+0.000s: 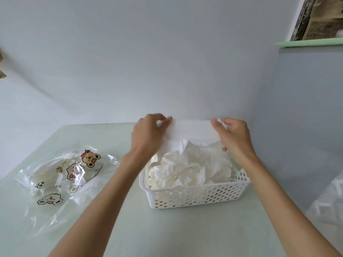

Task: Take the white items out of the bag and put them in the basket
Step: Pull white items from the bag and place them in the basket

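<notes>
A white perforated plastic basket (196, 196) stands on the table, heaped with several crumpled white items (187, 167). Above its far side a white sheet (193, 129) is stretched flat between both hands. My left hand (148, 134) pinches the sheet's left end and my right hand (233, 134) pinches its right end. To the left lies a clear plastic bag (63, 175) printed with cartoon bears, flat on the table, with pale contents still showing through it.
The pale green table (130, 229) reaches the grey wall just behind the basket. A grey panel (304, 127) topped by a green ledge stands close on the right. Something wrapped in plastic (330, 204) sits at the right edge.
</notes>
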### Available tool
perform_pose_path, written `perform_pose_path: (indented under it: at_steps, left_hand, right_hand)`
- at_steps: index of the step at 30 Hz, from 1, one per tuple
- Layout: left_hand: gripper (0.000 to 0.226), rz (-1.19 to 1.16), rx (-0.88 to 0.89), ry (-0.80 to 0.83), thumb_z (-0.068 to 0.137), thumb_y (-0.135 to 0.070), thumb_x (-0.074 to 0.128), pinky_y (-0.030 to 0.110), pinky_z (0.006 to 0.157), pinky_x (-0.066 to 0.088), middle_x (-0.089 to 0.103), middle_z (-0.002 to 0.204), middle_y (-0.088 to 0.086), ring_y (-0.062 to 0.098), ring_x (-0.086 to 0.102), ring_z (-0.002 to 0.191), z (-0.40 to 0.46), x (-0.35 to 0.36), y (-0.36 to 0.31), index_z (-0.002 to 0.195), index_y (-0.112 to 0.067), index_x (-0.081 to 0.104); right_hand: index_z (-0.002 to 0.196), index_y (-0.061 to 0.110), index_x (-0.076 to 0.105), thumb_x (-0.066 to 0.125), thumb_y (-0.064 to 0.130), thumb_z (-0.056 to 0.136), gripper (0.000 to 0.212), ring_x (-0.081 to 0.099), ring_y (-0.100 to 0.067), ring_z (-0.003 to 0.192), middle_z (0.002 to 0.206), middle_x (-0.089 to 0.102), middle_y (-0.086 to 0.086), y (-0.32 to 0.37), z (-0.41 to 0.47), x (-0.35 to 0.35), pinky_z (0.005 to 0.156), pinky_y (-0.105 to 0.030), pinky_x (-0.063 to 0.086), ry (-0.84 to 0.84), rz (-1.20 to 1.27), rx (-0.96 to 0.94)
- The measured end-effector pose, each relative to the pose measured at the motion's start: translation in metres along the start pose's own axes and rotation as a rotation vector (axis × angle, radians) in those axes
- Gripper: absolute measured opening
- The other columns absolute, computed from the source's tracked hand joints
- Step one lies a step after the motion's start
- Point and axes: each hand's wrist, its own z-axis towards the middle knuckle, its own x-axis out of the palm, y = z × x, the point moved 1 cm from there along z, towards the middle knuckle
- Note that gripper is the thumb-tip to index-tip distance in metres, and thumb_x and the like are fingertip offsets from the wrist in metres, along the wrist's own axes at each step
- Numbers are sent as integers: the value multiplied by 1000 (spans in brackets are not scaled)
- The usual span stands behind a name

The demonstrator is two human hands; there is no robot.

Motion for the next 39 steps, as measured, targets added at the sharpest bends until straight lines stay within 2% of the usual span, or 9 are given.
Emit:
perform_pose_path:
  at_steps: [6,10,15,19,21,23,26,28,39]
  left_hand:
    - [36,553,102,228,96,-48,49,29,67,34,69,104,5,29,62,95,7,68,13,104,-20,70]
    - [39,462,91,169,87,-61,55,28,68,36,70,104,-7,18,64,97,12,67,23,103,-27,66]
    - [16,56,106,-155,93,-46,54,24,67,40,66,92,-18,2,61,82,10,24,6,95,-32,62]
    - [21,203,429,209,99,-25,47,29,80,51,69,107,-15,7,64,95,-7,26,-9,111,-30,64]
    - [33,347,447,393,104,-27,36,36,95,46,61,130,-4,16,56,119,-15,40,-2,129,-22,56]
    - [51,473,381,591,104,-41,24,37,113,26,37,151,4,21,30,141,-25,51,10,145,-14,36]
    - [84,603,206,823,91,-70,17,39,121,-2,-10,161,-1,16,-11,148,-40,58,30,154,-18,-5]
    - [94,667,146,891,86,-76,20,41,120,-8,-23,158,-3,15,-21,146,-42,58,37,151,-20,-18]
    - [107,843,41,982,81,-76,45,47,119,4,-9,162,2,21,-7,149,-31,61,14,154,-17,-7]
  right_hand:
    - [100,14,69,56,40,94,29,65,-33,91,99,72,-10,-70,1,4,72,-33,48,84,-718,-17]
    - [110,17,62,50,39,97,28,64,-31,97,105,70,-8,-64,1,9,70,-30,41,102,-907,-150]
    - [128,21,53,57,37,94,39,61,-26,105,116,66,-5,-55,-4,4,78,-31,44,128,-874,-169]
    - [119,15,57,63,19,90,29,53,-17,96,105,56,1,-31,-13,5,79,-26,41,-44,-564,-411]
    - [114,17,58,53,12,95,21,50,-8,91,103,52,6,-22,-24,20,80,-22,42,97,-436,-457]
    - [134,17,46,40,21,102,33,42,-13,124,134,46,0,-33,-31,34,103,-28,35,418,-555,-259]
    - [154,18,2,24,46,102,63,-13,-18,147,161,-10,-4,-55,-29,30,117,-36,-1,790,-809,82]
    - [152,22,-11,24,66,93,81,-23,-15,144,158,-23,-1,-58,-26,26,117,-39,-9,925,-875,152]
    - [151,27,-14,34,93,56,125,-15,-17,147,159,-19,3,-56,-8,32,119,-49,-3,1171,-1133,235]
